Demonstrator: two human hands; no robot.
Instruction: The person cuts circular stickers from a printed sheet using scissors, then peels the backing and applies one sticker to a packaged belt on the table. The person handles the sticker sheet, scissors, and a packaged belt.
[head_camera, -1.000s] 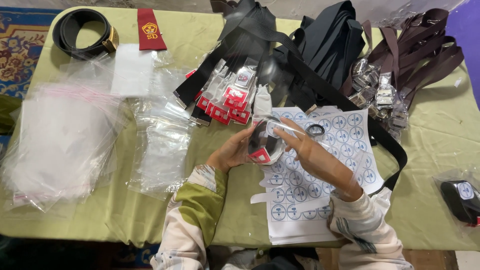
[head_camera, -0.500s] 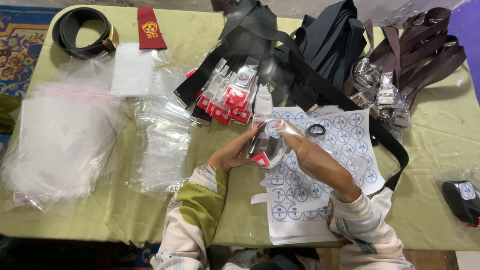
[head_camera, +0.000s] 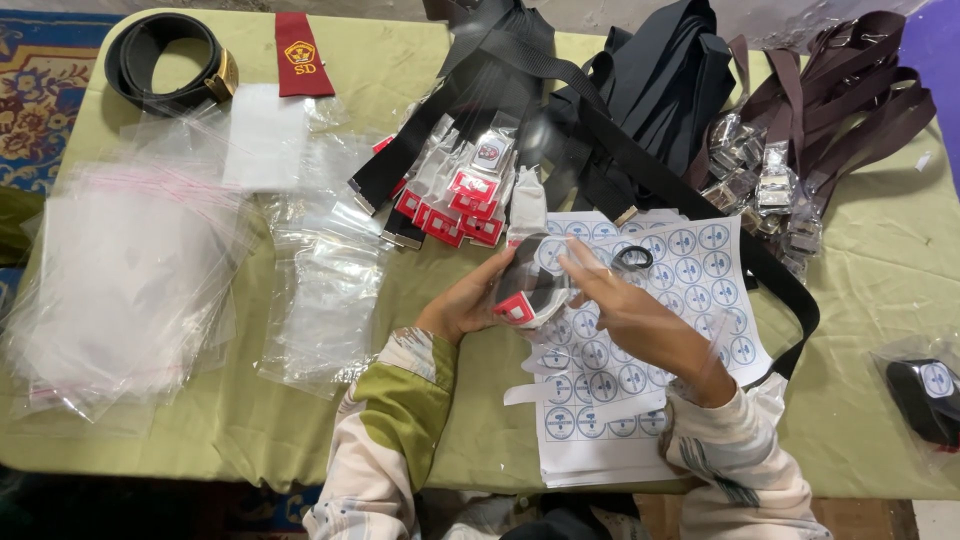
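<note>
Left hand (head_camera: 462, 308) and right hand (head_camera: 632, 312) both clamped on clear-bagged rolled belt (head_camera: 528, 290), above sticker sheet (head_camera: 640, 350), green tabletop (head_camera: 880, 290) beneath.

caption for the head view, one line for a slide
Both hands, left hand and right hand, hold a bagged black belt over a sticker sheet.

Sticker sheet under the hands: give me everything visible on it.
The sticker sheet is white paper printed with rows of round blue-and-white stickers. It lies flat on the green tablecloth, on top of more such sheets, near the table's front edge. Some stickers are peeled off, leaving blank strips at its left side. A small black ring rests on it. The right hand lies over its middle, and a black strap crosses its right edge.
</note>
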